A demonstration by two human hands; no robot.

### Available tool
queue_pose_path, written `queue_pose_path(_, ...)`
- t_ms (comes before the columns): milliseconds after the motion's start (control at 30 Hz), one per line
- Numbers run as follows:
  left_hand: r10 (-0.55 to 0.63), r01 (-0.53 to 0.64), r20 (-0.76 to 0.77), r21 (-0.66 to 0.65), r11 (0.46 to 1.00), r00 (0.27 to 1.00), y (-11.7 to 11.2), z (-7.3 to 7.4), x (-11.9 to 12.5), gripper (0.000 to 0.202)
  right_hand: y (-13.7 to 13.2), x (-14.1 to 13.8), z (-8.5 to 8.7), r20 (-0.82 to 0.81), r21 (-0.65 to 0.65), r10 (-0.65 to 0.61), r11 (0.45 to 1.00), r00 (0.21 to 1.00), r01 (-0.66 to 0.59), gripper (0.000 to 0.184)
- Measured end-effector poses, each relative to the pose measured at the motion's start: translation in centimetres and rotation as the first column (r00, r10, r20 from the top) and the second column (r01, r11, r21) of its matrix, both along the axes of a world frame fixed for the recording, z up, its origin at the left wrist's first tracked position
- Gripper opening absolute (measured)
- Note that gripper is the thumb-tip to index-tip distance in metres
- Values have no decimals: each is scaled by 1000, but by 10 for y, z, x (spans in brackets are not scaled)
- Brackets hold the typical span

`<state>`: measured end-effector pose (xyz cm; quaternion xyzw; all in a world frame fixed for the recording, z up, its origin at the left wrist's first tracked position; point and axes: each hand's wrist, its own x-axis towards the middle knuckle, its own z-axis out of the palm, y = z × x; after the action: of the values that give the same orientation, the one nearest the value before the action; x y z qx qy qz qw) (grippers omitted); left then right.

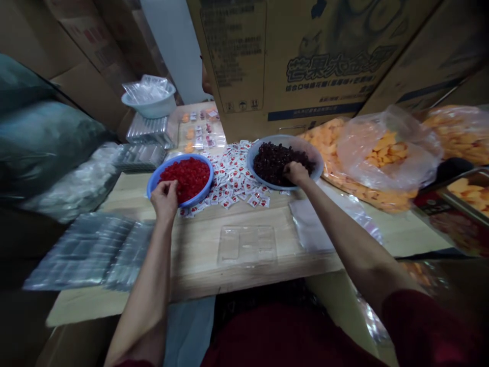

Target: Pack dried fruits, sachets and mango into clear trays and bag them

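My left hand point(166, 198) is at the near left rim of a blue bowl point(152, 192) filled with small red candies point(188, 178). Its thumb and fingers are pinched together; what lies between them is too small to make out. Over a second, grey-blue bowl point(252, 158), my right hand point(296, 173) reaches into dark candies point(273, 158) with fingertips closed and partly hidden among them. A clear plastic tray point(246, 245) with moulded compartments lies on the wooden table between my forearms. Many small white and red sachets point(239, 176) are heaped between the two bowls.
Stacked clear trays point(91, 250) lie at the left edge. Filled packs point(202, 127) and a light blue bowl point(153, 104) sit farther back. A large carton point(244, 66) stands behind the bowls. Bags of orange pieces point(382, 158) and a tin point(454, 214) occupy the right.
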<state>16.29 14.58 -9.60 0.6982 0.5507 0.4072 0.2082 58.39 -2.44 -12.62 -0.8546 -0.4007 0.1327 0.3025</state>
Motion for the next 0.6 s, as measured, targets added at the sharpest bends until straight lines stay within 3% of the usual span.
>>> queue_pose_path(67,-129,128,108,14,992,986,-36,8,11,28,-4,3,3,5,32,-4,999,1000,4,6)
queue_pose_path(133,-384,393,136,-43,919,913,-86,8,28,24,-11,1,11,16,84,11,996,1000,-12,10)
queue_pose_path(200,-617,627,109,-136,767,779,-140,-2,47,18,-24,-7,20,36,138,34,990,999,-39,17)
queue_pose_path(300,-681,681,87,-220,699,727,-198,-31,77,11,-60,-40,28,24,258,106,960,994,-109,29)
queue_pose_path(400,-715,694,-6,-235,681,699,-219,-55,98,5,-106,-92,18,-95,430,233,887,968,-171,35)
queue_pose_path(500,-744,722,-95,-187,666,661,-220,-66,106,10,-140,-140,-4,-94,350,305,901,948,-255,10)
queue_pose_path(600,-736,729,-192,-119,674,649,-221,-64,101,18,-149,-166,-22,-30,286,376,891,926,-352,10)
